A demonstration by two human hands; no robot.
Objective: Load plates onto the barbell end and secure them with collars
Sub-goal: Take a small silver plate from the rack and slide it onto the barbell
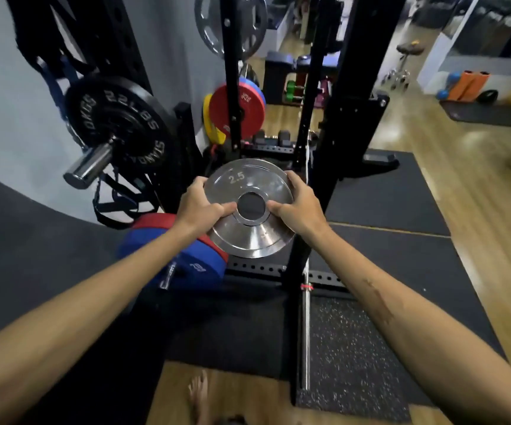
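I hold a small silver plate (249, 237) marked 2.5 flat in front of me, face up. My left hand (200, 205) grips its left rim with the thumb near the centre hole. My right hand (298, 205) grips the right rim the same way. Up and to the left, the chrome barbell end (90, 167) sticks out toward me. A black plate (119, 124) marked 10KGS 22LBS sits on it. I see no collar on the sleeve.
Black rack uprights (318, 124) stand right behind the silver plate. Red, yellow and blue plates (237, 110) hang on rack pegs. A red and blue plate stack (186, 265) lies below my left wrist. A bare bar (306, 332) lies on the mat.
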